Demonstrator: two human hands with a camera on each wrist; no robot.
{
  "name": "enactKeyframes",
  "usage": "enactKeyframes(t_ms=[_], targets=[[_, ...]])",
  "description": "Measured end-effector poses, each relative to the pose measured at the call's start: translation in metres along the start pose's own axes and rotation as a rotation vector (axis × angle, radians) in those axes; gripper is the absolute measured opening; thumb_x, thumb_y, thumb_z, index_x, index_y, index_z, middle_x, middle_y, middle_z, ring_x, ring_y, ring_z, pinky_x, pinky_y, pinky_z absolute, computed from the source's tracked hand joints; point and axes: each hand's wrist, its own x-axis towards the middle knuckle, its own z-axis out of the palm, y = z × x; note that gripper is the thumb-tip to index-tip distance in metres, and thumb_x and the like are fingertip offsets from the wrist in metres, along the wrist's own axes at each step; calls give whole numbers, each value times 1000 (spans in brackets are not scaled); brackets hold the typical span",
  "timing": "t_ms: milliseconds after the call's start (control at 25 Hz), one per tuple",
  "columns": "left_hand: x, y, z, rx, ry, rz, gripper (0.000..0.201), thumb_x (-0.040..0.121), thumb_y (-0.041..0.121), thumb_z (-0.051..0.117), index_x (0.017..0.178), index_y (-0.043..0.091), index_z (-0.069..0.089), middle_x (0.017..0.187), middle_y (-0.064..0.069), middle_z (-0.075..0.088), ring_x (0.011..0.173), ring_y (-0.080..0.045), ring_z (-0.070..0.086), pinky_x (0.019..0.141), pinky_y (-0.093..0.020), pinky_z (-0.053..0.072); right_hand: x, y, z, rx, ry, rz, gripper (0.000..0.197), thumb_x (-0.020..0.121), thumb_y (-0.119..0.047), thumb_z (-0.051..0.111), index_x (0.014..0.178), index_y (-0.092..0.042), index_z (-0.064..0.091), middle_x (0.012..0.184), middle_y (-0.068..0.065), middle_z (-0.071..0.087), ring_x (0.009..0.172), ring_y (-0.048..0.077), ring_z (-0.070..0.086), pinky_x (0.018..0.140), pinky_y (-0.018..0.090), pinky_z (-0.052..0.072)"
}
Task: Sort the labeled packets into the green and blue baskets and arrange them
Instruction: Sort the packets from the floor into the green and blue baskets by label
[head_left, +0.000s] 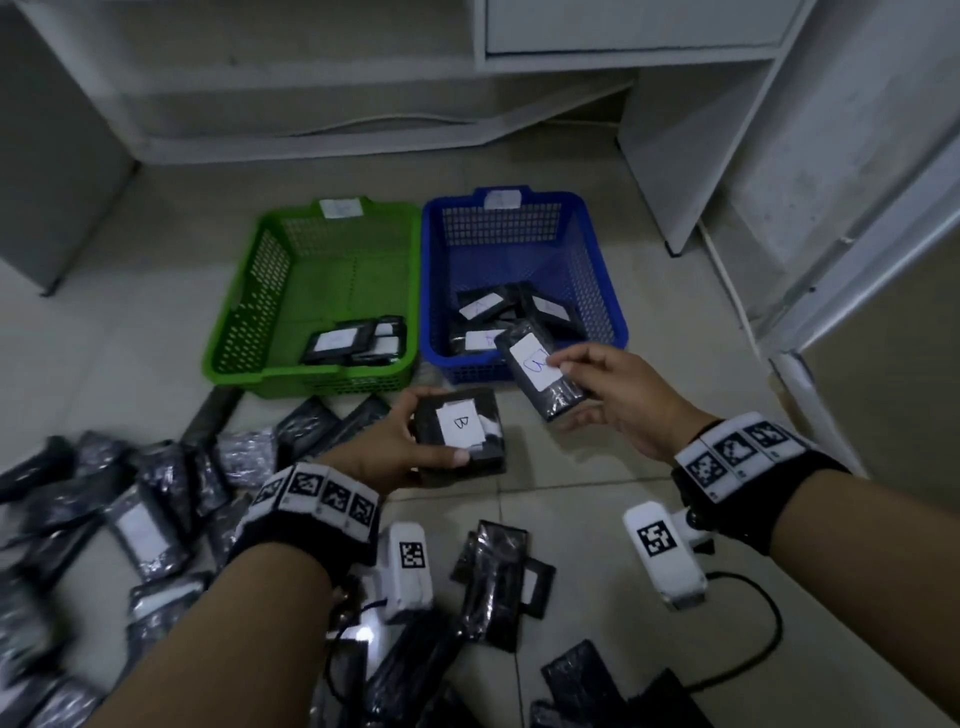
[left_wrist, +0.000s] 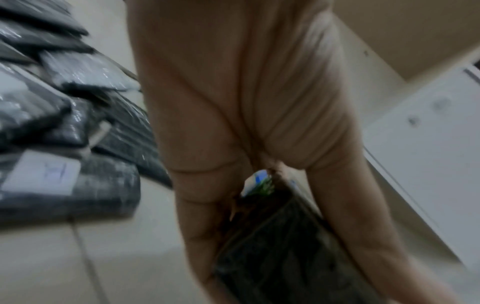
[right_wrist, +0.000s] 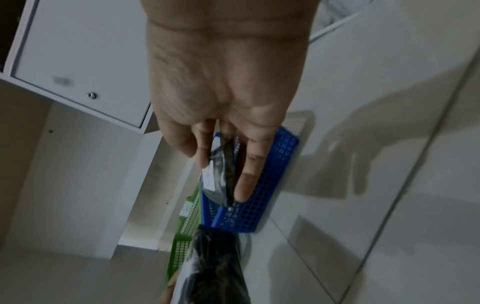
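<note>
- A person's two bare forearms reach forward over a pale tiled floor, each wrist wearing a black band with square-patterned white tags.
- The left hand grips a small stack of black packets, fingers curled round the far edge and thumb across the near edge. The top label reads "B".
- This stack is held just above the floor, near the front of the two baskets.
- The right hand pinches a single black packet between thumb and fingers. Its white label carries a blue handwritten mark, too unclear to read.
- That packet is tilted and sits over the near rim of the blue basket.
- The blue basket holds several labeled black packets, loosely overlapping at its near end.
- The green basket stands touching the blue one on its left side, with a few labeled packets in its near right corner.
- Each basket has a white tag on its far rim.
- A heap of unsorted black packets lies on the floor to the left and in front of the person.
- White cabinets stand behind and to the right.
</note>
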Motion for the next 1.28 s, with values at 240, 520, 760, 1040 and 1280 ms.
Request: enactKeyframes(t_ms=[240,520,760,1040,1280], targets=[[-16,24,-62,-267,222,68,54,78,5,67,121,25,43,105,-8,66,79,-30,68,58,-46,58,74,-18,70,-226,27,-154,27,87,7,57,104,-12,47,106,18,60,70,25,60,42,26,52],[-16,30,-113,-539,511,232,24,88,9,60,103,18,45,101,-10,64,89,-28,66,63,-41,59,155,-22,161,-661,-69,-200,26,87,-7,63,111,-13,66,107,10,69,76,26,67,74,40,57],[20,45,-109,-570,555,321,38,83,6,61,116,14,44,121,-14,55,105,-28,60,87,-53,52,143,-12,143,-847,174,-370,29,85,0,56,105,-13,72,108,11,63,100,25,59,91,28,43],[93,73,-32,-521,380,243,39,91,3,48,130,5,43,114,-17,61,105,-30,61,87,-46,54,113,11,32,-982,323,-403,8,81,-6,66,86,-9,71,88,11,63,86,25,57,70,19,35],[102,58,-39,-360,561,339,42,92,12,56,132,12,46,109,0,61,92,-14,64,76,-32,57,112,19,46,-878,319,-477,5,83,-10,65,82,-10,70,86,7,61,87,21,53,75,24,39]])
